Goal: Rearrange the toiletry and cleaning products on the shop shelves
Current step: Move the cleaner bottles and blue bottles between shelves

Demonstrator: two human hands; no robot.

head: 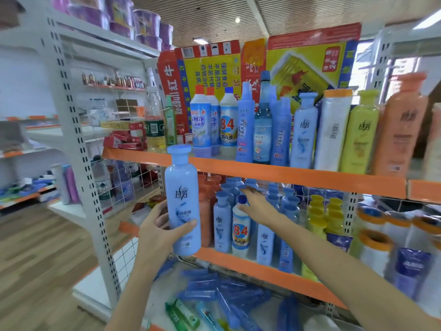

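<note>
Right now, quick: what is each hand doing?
Left hand: closed around a light blue shampoo bottle, held upright before the shelves.
Right hand: open, holding nothing, fingers reaching among the middle-shelf bottles.

A pale wood-grain plank floor point(35, 254) runs along the left. White perforated metal shelf uprights point(78, 149) carry boards edged with orange strips point(274, 174). Overhead, a brown slatted ceiling point(214, 17) holds a small round light point(237, 20) and a rectangular lamp point(200, 41). Bright daylight comes through a window point(358, 65) at the right.
</note>
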